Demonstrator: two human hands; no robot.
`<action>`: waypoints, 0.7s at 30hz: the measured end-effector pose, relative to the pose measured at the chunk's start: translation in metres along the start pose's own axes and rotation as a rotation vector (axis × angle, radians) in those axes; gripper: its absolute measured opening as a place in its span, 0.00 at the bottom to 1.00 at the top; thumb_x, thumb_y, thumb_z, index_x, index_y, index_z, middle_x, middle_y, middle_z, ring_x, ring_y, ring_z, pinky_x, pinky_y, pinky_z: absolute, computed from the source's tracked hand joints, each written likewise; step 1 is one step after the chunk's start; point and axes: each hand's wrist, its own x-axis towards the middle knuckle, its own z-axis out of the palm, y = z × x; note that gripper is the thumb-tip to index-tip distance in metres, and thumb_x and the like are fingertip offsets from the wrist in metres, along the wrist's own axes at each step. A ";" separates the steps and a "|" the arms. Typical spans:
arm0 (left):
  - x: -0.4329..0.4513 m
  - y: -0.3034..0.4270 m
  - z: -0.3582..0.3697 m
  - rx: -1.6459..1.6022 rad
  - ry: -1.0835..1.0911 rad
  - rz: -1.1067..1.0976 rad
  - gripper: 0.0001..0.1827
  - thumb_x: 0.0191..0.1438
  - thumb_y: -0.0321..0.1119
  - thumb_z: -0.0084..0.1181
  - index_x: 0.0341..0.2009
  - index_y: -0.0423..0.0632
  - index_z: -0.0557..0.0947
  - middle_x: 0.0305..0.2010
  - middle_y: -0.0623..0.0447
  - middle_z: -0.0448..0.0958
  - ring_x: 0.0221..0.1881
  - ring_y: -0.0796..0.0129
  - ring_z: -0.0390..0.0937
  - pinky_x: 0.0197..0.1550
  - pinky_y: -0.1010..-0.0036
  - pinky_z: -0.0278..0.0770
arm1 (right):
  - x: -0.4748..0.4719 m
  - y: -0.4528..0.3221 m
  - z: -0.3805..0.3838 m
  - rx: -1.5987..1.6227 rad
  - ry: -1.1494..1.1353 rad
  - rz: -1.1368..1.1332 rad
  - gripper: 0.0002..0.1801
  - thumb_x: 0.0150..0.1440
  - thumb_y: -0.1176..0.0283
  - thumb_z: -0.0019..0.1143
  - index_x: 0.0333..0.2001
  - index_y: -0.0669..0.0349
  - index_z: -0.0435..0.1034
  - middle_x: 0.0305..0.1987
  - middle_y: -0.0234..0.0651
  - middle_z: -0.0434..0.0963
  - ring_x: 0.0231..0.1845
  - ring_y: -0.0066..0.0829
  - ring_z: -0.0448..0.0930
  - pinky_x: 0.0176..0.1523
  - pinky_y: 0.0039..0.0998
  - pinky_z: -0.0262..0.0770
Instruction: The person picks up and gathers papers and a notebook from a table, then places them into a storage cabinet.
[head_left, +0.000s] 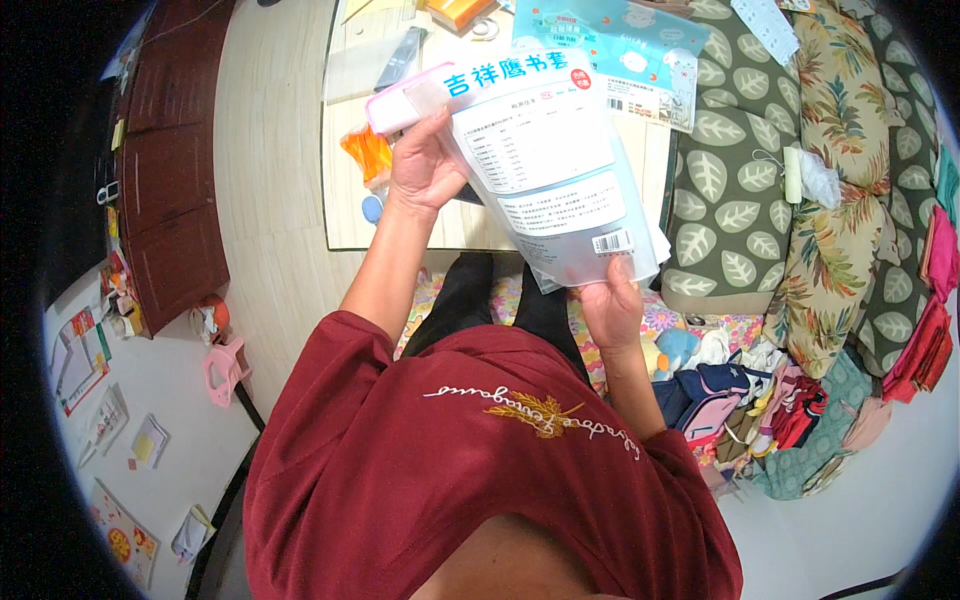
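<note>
A translucent plastic packet (570, 202) with white printed panels, blue lettering and a barcode is held up, tilted, over the table's near edge. My left hand (429, 161) grips its left edge, thumb on the front. Low on the packet, my right hand (613, 306) pinches the bottom edge near the barcode. The fingers behind the packet are hidden. Just beyond my left hand is a pink-rimmed object (409, 101), partly covered. An orange soft pack (367, 156) and a small blue round object (373, 208) lie left of that hand.
On the pale table (465, 234) lie a blue illustrated packet (645, 52), a roll of tape (484, 30) and an orange box (459, 10). A leaf-patterned sofa (724, 172) stands at right, with a clothes pile (757, 405) nearer me. A dark red cabinet (169, 165) is at left.
</note>
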 end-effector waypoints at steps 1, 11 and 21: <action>0.000 0.000 0.000 0.001 -0.002 -0.003 0.23 0.47 0.31 0.53 0.50 0.44 0.70 0.51 0.49 0.70 0.56 0.57 0.63 0.59 0.60 0.56 | 0.000 0.000 0.000 -0.009 -0.001 -0.004 0.26 0.59 0.70 0.33 0.59 0.68 0.46 0.61 0.43 0.55 0.63 0.37 0.56 0.64 0.41 0.48; 0.002 -0.003 -0.003 0.007 0.007 -0.007 0.22 0.47 0.31 0.52 0.49 0.44 0.70 0.49 0.48 0.71 0.55 0.58 0.65 0.59 0.60 0.57 | 0.002 0.002 -0.010 0.002 -0.056 0.020 0.27 0.59 0.70 0.35 0.61 0.63 0.45 0.64 0.39 0.52 0.64 0.36 0.53 0.65 0.42 0.46; 0.007 -0.007 -0.016 0.039 0.033 -0.032 0.21 0.50 0.32 0.51 0.50 0.42 0.68 0.49 0.48 0.71 0.54 0.58 0.66 0.57 0.61 0.60 | 0.006 0.006 -0.019 0.002 -0.048 0.052 0.26 0.60 0.69 0.32 0.61 0.63 0.44 0.63 0.39 0.52 0.64 0.36 0.52 0.64 0.42 0.47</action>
